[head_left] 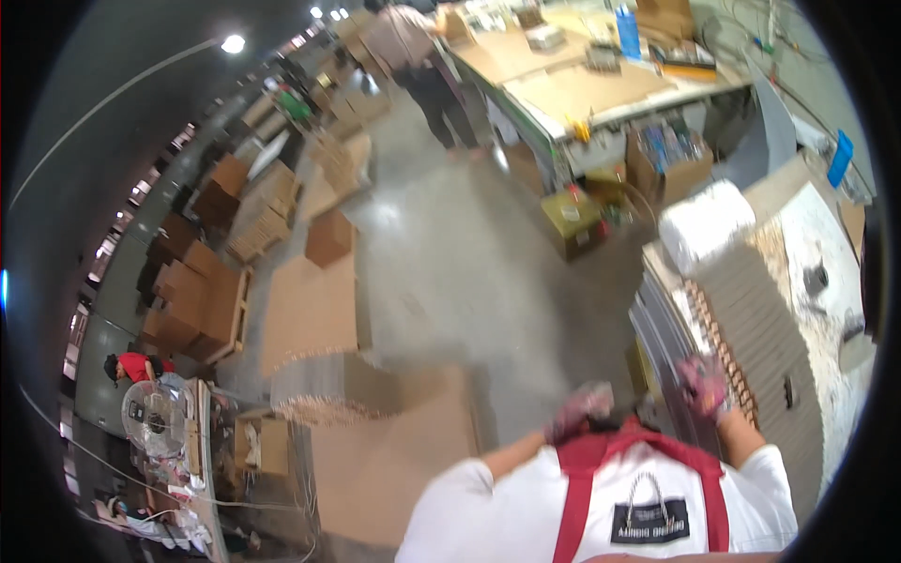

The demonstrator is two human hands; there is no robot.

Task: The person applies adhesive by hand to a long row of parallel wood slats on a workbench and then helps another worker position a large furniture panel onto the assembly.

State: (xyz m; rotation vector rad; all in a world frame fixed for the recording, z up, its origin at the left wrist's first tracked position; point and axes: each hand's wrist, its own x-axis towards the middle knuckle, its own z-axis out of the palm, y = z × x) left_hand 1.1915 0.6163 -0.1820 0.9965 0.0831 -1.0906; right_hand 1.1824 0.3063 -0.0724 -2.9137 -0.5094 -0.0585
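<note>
My right hand, in a pink and grey glove, is at the near side of the table on my right. It touches or hovers beside the brown folded edges of a row of grey cardboard pieces. Whether it grips one cannot be made out. In front of my chest is my left hand, in a similar glove, away from the table. Its fingers are smeared, and nothing in them can be named. A small dark object lies on the grey cardboard.
A white wrapped roll sits at the table's far end. Cardboard sheets and a stack with a wavy edge lie left of me. Ahead are a long worktable, a yellow-green box and a standing person.
</note>
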